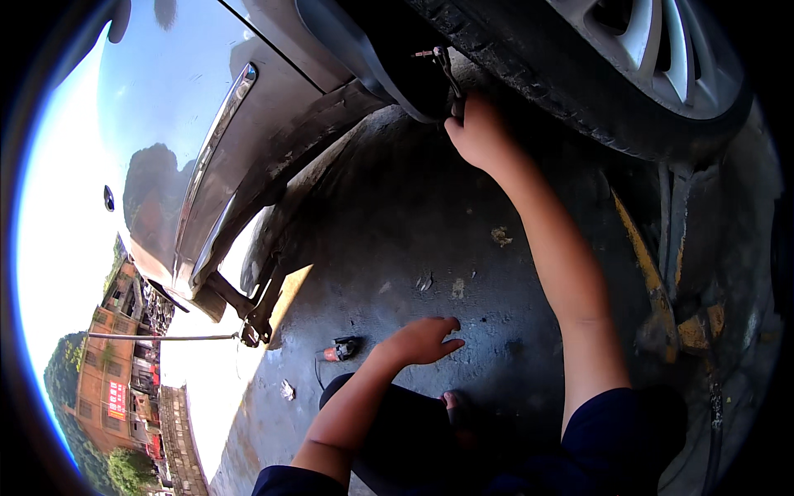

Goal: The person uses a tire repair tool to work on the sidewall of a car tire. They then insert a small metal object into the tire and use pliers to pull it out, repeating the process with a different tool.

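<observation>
My right hand point(481, 136) reaches up into the dark gap between the car's tyre point(571, 95) and the wheel-arch edge. It is closed around the dark lower end of a slim metal hand tool, wrench-like in shape point(447, 68). The tool's head is beside a thin bolt or rod end point(423, 54); I cannot tell whether they touch. Low over the floor, my left hand point(426, 341) holds nothing, its thumb and fingers apart. Behind the tyre, the inner parts of the wheel well are lost in shadow.
A jack point(256, 318) with a long rod point(165, 336) stands under the silver car's sill point(273, 161). An orange-and-black corded tool point(339, 350) lies on the stained floor point(397, 240). At right are a worn yellow metal frame point(641, 252) and a dark hose point(715, 413).
</observation>
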Action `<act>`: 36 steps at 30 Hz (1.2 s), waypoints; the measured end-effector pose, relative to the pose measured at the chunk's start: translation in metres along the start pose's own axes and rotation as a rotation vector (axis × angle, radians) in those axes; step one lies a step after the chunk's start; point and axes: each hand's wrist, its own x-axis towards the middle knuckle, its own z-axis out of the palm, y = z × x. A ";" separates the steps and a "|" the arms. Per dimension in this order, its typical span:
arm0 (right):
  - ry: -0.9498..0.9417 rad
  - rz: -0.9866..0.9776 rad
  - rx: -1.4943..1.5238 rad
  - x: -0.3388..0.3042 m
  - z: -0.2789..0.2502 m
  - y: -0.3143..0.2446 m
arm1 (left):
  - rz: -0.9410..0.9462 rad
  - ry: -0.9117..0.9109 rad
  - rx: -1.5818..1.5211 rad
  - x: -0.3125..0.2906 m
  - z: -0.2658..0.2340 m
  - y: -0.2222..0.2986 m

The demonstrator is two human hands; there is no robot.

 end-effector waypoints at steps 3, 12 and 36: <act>-0.316 0.080 0.236 -0.032 -0.049 -0.048 | -0.033 0.013 0.018 -0.008 -0.005 -0.002; -0.419 0.329 0.647 -0.024 -0.037 -0.037 | 0.023 -0.012 -0.001 0.003 0.002 0.002; -0.220 0.144 0.243 0.003 -0.015 -0.011 | 0.052 -0.029 0.021 0.011 0.011 0.014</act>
